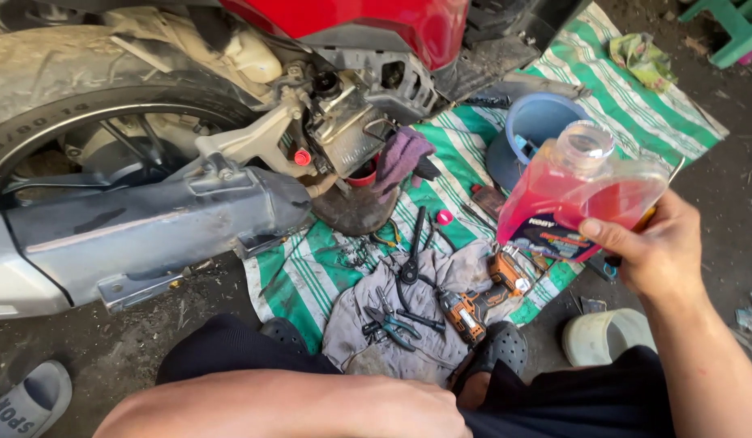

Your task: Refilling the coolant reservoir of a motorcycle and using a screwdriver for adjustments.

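Left forearm (295, 405) lies across the lap, its grip out of clear view: state cannot be told. Right hand (655, 255) pinches 1 open bottle (582, 195) of red fluid, tilted, above the striped mat (311, 276). Pliers (389, 326), drill (481, 300) and rag (441, 324) lie below; scooter engine (343, 122) stands beyond.

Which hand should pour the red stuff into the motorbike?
Probably the right hand: it already grips the open bottle of red liquid, tilted. The left hand rests empty on the knee, away from the engine.
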